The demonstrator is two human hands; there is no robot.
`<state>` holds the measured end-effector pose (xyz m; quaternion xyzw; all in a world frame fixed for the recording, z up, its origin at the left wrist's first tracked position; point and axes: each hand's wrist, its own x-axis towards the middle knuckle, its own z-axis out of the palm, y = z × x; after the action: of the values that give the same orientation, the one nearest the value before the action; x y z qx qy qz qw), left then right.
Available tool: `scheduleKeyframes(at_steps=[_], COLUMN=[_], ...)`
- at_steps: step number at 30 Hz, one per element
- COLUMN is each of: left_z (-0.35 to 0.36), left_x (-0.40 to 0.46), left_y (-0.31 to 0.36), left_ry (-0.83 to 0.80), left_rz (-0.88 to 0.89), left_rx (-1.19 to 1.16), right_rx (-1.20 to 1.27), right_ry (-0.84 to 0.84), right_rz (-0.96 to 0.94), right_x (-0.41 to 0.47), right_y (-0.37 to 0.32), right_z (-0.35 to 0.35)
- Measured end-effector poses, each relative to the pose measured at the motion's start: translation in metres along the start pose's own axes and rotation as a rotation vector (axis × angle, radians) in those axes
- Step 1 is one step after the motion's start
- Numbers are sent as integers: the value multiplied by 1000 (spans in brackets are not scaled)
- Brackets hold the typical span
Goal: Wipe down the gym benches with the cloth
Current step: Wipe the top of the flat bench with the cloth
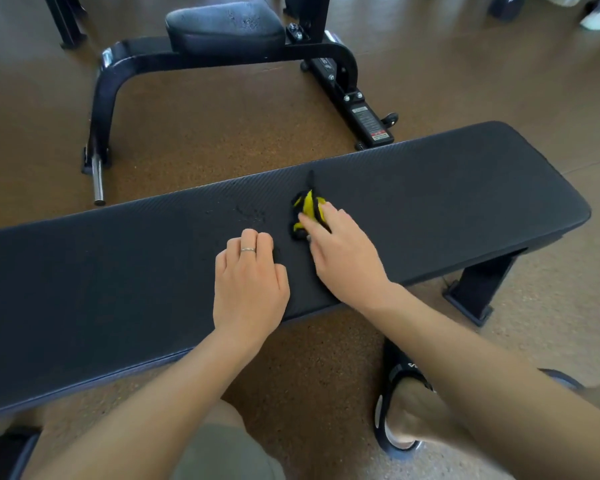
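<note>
Both forearms reach from 6 o'clock onto the bench (465,188). Right hand (343,258) pinches the bunched cloth (307,209) at its fingertips, toward 12 o'clock. Left hand (248,282) rests knuckles-down, fingers curled, holding nothing visible.

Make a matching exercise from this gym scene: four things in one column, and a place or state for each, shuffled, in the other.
Things:
1. cloth
2. left hand
3. flat bench
4. sandal

Places or states:
A. on the floor, worn on a foot
B. fingers curled, resting on the pad, wearing a ring
C. bunched, yellow and black, under the right hand's fingers
D. long dark pad with specks near its middle

Pairs: 1-C, 2-B, 3-D, 4-A
</note>
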<state>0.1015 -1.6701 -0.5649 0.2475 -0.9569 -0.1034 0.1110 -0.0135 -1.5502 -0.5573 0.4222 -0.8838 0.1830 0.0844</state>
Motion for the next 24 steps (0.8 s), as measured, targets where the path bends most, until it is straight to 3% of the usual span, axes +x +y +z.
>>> scheduleKeyframes(at_steps=[3,6,8,11,15,19,21,24], left_z=[-12,-25,-29,-28,-29,-28,-28,-27], left_x=[-4,-16,-27,-37,-39,-40,-41,-39], left_y=[-15,-46,-69,-80,-74,-76,-75,-74], left_ry=[-16,-6,9,24,36,30,22,9], left_rz=[101,108,52,39,58,54,35,20], left_rx=[-16,50,57,33,31,35,28,23], right_rx=[-69,-145,-159,-146,13,-17,-104,-116], right_ry=[40,91,146,205,129,91,146,242], right_rz=[44,400,537,433,209,11,102,479], right_x=[-15,-22,-24,-31,-50,-54,-57,-65], right_y=[40,78,64,-9,-94,-54,-6,36], right_z=[-16,-31,-25,-4,17,8,-4,-19])
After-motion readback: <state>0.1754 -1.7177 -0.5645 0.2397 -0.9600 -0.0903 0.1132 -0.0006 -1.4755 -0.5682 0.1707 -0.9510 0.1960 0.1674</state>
